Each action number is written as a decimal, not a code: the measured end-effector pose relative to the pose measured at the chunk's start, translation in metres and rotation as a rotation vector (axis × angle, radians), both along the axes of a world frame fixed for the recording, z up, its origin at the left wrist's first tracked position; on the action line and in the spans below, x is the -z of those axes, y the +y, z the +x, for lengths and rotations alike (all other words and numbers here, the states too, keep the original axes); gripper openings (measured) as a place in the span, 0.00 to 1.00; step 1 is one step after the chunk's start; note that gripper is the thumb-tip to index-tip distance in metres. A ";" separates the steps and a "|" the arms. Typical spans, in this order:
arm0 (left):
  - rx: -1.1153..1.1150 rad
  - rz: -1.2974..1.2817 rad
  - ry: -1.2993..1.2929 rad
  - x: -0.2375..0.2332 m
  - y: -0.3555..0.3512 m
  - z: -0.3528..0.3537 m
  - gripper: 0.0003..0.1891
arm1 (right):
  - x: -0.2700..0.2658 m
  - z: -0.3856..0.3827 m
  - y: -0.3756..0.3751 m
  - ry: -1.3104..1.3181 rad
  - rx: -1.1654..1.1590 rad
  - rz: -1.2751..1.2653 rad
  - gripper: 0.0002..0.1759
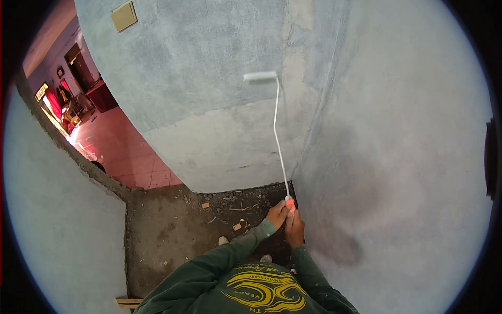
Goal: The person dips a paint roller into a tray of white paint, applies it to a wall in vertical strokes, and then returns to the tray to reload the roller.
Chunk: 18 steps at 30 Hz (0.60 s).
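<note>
A paint roller [275,112] with a long, thin white frame reaches up and away from me. Its white roller sleeve [260,77] lies level against or very close to the grey-blue wall [209,63]; contact cannot be made out for sure. Both my hands are closed around the orange-red handle. My left hand [277,213] grips it from the left side, near the top of the handle. Just beside and below it, my right hand [295,230] wraps the lower part, close to the right-hand wall [397,157].
A beige switch plate [124,16] is fixed high on the facing wall. At left, a doorway opens onto a room with a pink tiled floor [130,152]. Rubble and small chips lie on the bare dirt floor [172,230]. A wooden piece [128,302] stands at lower left.
</note>
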State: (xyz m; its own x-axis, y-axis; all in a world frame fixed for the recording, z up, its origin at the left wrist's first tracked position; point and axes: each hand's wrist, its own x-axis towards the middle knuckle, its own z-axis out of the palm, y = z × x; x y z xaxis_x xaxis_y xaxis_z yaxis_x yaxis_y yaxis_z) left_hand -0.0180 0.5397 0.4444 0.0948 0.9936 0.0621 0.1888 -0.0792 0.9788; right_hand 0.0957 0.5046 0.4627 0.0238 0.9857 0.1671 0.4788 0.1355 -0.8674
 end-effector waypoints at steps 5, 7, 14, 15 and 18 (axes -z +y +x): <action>-0.029 0.048 -0.022 -0.037 0.032 0.012 0.15 | -0.022 0.009 0.035 0.058 0.011 0.097 0.13; -0.020 0.035 -0.035 -0.029 0.042 0.013 0.15 | -0.021 0.011 0.042 0.054 0.010 0.075 0.13; -0.007 -0.032 -0.030 0.016 0.040 0.014 0.15 | 0.005 0.014 0.034 0.050 -0.006 0.047 0.13; -0.004 -0.034 -0.030 0.020 0.036 0.014 0.15 | 0.010 0.015 0.030 0.062 -0.013 0.036 0.14; 0.033 -0.115 0.012 0.037 0.022 0.013 0.16 | 0.019 0.016 0.013 -0.056 0.007 -0.046 0.14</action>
